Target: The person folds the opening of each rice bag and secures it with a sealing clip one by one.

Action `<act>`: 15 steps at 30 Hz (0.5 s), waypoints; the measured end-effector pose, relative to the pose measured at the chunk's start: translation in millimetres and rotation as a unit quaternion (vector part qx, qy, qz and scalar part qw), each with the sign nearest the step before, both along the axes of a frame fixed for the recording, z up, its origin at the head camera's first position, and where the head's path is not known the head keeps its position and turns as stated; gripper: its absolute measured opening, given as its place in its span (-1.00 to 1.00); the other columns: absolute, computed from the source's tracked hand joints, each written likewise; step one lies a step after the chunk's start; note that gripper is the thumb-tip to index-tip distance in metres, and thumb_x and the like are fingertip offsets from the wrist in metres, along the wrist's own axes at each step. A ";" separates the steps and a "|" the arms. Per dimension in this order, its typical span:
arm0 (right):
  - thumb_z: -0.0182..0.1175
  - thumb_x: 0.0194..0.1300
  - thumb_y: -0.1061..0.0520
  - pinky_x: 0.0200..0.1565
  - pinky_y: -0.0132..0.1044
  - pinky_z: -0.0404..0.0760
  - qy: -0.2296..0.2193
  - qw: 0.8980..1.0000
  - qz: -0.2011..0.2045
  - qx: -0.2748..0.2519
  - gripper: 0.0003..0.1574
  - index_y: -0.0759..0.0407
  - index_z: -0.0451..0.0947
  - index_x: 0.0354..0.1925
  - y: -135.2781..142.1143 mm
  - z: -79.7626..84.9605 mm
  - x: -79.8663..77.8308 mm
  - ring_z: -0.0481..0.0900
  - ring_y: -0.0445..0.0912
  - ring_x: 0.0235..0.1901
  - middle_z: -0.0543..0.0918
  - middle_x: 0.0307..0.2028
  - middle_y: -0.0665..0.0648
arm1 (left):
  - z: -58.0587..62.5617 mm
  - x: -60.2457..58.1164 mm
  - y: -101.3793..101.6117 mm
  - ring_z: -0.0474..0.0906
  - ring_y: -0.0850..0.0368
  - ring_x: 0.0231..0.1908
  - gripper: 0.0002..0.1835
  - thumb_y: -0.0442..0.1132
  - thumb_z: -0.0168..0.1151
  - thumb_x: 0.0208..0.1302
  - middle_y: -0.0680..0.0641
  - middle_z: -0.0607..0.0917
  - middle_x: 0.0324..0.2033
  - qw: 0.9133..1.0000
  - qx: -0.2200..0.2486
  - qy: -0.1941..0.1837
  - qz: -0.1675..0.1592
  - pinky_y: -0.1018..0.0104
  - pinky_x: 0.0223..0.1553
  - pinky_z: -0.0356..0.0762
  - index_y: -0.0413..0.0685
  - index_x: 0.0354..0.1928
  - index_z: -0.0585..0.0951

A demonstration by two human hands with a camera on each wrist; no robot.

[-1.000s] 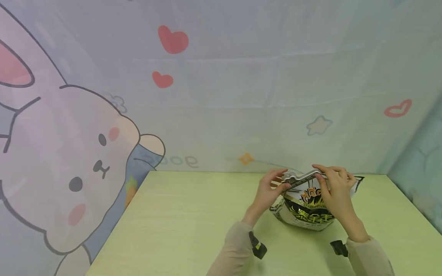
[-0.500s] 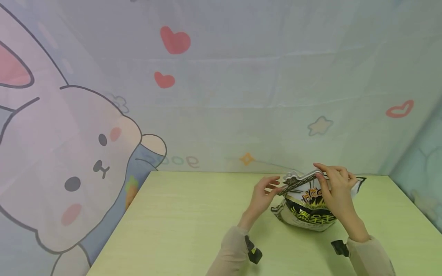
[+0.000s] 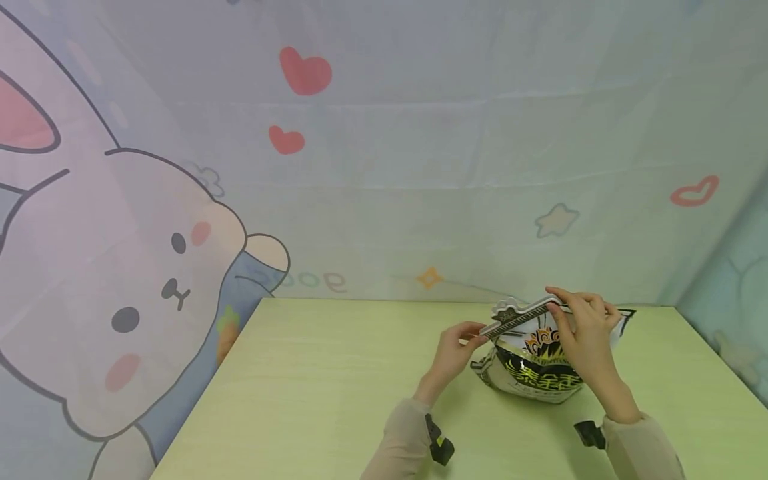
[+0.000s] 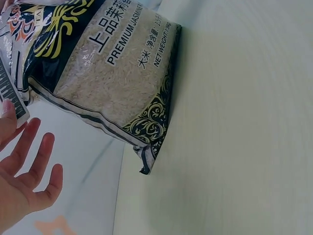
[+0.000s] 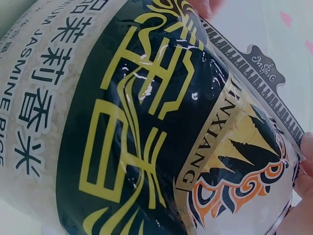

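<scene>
A flat ruler (image 3: 517,320) printed with piano keys and the word Music (image 5: 254,73) lies slanted along the top of a plump bag of jasmine rice (image 3: 540,373). My left hand (image 3: 454,350) pinches the ruler's lower left end between thumb and forefinger. In the left wrist view the other fingers (image 4: 36,161) of that hand spread loosely beside the bag (image 4: 112,68). At the upper right end, my right hand (image 3: 585,333) pinches the ruler between thumb and fingers, in front of the bag's right top. The bag's right side is partly hidden by this hand.
The bag rests on a pale yellow-green table (image 3: 336,387), near its back edge. A cloth backdrop (image 3: 384,200) with a cartoon rabbit and hearts hangs behind. Black wrist devices (image 3: 441,443) sit below both sleeves.
My left hand has slid left and down along the ruler to its lower end, and its fingers have closed there. The right hand, ruler and bag stay nearly still.
</scene>
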State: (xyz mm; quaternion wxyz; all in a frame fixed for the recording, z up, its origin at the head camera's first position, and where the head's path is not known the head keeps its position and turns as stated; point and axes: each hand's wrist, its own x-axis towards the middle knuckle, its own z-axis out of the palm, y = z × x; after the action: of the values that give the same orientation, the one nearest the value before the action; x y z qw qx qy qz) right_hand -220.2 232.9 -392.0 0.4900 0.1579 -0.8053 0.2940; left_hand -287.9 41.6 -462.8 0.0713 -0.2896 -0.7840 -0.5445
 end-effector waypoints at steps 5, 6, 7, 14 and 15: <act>0.12 0.16 0.30 -0.04 0.11 -0.11 0.004 1.000 0.003 -0.007 -0.74 0.29 0.53 -0.12 -2.0 -0.1 -1.1 0.28 0.08 -0.29 0.61 -0.43 0.31 | -1.8 -0.5 -0.4 0.60 0.16 -0.34 -0.80 -0.23 0.17 0.13 -0.13 0.70 -0.35 1.000 -0.004 0.025 0.014 0.57 -0.30 0.49 -0.18 -0.23 0.60; 0.12 0.17 0.29 -0.04 0.11 -0.11 0.004 1.000 0.003 -0.009 -0.75 0.29 0.54 -0.13 -2.2 0.0 -1.3 0.28 0.08 -0.29 0.61 -0.44 0.31 | -2.0 -0.4 -0.3 0.60 0.17 -0.36 -0.80 -0.23 0.17 0.13 -0.13 0.70 -0.36 0.999 -0.004 0.029 0.017 0.57 -0.30 0.49 -0.18 -0.24 0.60; 0.11 0.18 0.28 -0.04 0.12 -0.11 0.004 1.000 0.002 -0.010 -0.76 0.30 0.54 -0.14 -2.4 0.1 -1.4 0.28 0.08 -0.29 0.61 -0.44 0.31 | -2.2 -0.5 -0.1 0.60 0.16 -0.37 -0.81 -0.23 0.17 0.12 -0.13 0.70 -0.37 0.999 -0.002 0.032 0.018 0.56 -0.30 0.49 -0.18 -0.25 0.60; 0.11 0.20 0.23 -0.02 0.12 -0.13 -0.007 0.999 -0.009 -0.030 -0.79 0.33 0.54 -0.22 -3.1 0.8 -3.1 0.27 0.09 -0.29 0.61 -0.41 0.35 | -2.3 -1.4 3.7 0.62 0.10 -0.43 -0.83 -0.25 0.15 0.13 -0.14 0.70 -0.43 1.000 0.004 0.021 0.017 0.58 -0.36 0.47 -0.18 -0.27 0.59; 0.11 0.19 0.22 -0.02 0.12 -0.13 -0.009 0.999 -0.012 -0.033 -0.80 0.33 0.54 -0.22 -3.1 1.0 -3.5 0.27 0.09 -0.29 0.61 -0.41 0.35 | -1.9 -1.4 4.5 0.63 0.07 -0.42 -0.83 -0.25 0.15 0.14 -0.15 0.70 -0.43 1.000 0.006 0.013 0.016 0.60 -0.38 0.46 -0.18 -0.27 0.59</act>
State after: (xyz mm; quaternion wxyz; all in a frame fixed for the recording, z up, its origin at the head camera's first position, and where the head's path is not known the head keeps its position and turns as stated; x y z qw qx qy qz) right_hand -223.7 229.8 -391.0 0.4913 0.1293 -0.8014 0.3157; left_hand -289.3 46.0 -464.7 0.0921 -0.2833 -0.7843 -0.5442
